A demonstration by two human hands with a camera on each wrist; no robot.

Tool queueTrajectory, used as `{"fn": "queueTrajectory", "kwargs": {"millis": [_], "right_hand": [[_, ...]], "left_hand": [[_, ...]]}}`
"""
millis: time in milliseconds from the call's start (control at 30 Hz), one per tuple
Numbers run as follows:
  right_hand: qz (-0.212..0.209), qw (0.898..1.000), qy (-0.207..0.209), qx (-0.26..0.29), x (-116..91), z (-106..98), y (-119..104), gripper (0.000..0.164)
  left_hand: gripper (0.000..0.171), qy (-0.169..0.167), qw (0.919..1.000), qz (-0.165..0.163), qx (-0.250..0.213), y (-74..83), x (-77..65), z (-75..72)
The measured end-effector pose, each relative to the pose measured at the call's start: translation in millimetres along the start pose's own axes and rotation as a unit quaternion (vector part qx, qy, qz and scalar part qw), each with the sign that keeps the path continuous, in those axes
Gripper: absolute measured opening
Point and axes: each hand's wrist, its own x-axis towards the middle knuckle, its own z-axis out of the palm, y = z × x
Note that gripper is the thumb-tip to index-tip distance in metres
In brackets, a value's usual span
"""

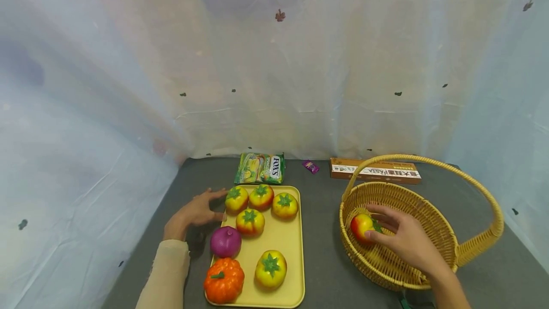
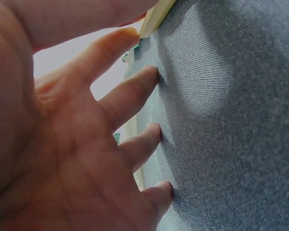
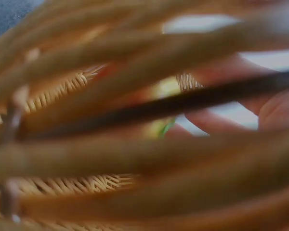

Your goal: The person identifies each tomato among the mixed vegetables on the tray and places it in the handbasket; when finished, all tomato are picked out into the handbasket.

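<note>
In the head view my right hand (image 1: 401, 235) reaches into a wicker basket (image 1: 433, 225). Its thumb and fingertips pinch a red-and-yellow tomato (image 1: 360, 227) with a green top. Blurred wicker strands cover most of the right wrist view, with part of the tomato (image 3: 167, 87) behind them. My left hand (image 1: 198, 211) lies at the left edge of a yellow tray (image 1: 285, 238), fingers spread and holding nothing. The left wrist view shows its fingertips (image 2: 151, 77) near the grey tabletop. On the tray are several yellow-red tomatoes (image 1: 250, 222), a purple onion (image 1: 226, 242) and an orange pumpkin (image 1: 224, 281).
Behind the tray lies a green Fox's packet (image 1: 260, 168), with a small purple wrapper (image 1: 310, 166) to its right. A long brown pasta box (image 1: 375, 170) sits behind the basket. The basket's tall handle (image 1: 480, 187) arches up at the right. Pale curtains enclose the table.
</note>
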Motion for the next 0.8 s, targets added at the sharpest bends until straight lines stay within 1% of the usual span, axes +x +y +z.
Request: {"fn": "queueTrajectory", "kwargs": {"millis": [100, 233, 300, 400, 467, 533, 633, 700, 800], "right_hand": [[-0.010, 1.000, 0.009, -0.014, -1.0, -0.7, -1.9, 0.062], [-0.032, 0.999, 0.029, -0.023, -3.0, -2.8, -11.0, 0.060], [-0.043, 0.998, 0.033, -0.016, -4.4, -3.1, -16.8, 0.058], [-0.064, 0.997, 0.030, 0.007, -6.5, -1.2, -25.9, 0.055], [-0.086, 0.996, 0.021, 0.032, -7.4, 1.7, -31.5, 0.053], [-0.115, 0.991, 0.009, 0.060, -7.6, 6.4, -37.3, 0.053], [-0.141, 0.984, -0.022, 0.104, -8.2, 16.1, -46.6, 0.055], [-0.152, 0.980, -0.045, 0.123, -8.3, 23.9, -52.5, 0.056], [-0.145, 0.976, -0.084, 0.139, -7.6, 36.5, -61.0, 0.057]], "left_hand": [[0.086, 0.000, 1.0000, 0.002, 0.004, -0.7, 0.3, 0.6], [0.086, 0.001, 1.0000, 0.000, 0.006, -1.7, 1.0, 1.0], [0.085, 0.001, 1.0000, 0.000, 0.003, -1.9, 1.2, 1.1], [0.085, 0.000, 1.0000, -0.001, -0.001, -2.1, 1.3, 1.6], [0.085, -0.001, 1.0000, 0.000, 0.000, -2.3, 1.5, 1.5], [0.085, 0.000, 1.0000, 0.000, 0.001, -2.2, 1.7, 1.5], [0.085, 0.000, 1.0000, 0.003, 0.001, -2.4, 1.6, 1.1], [0.085, 0.000, 1.0000, 0.005, 0.000, -2.5, 1.4, 1.2], [0.084, 0.000, 1.0000, 0.005, -0.001, -2.6, 1.1, 1.0]]}}
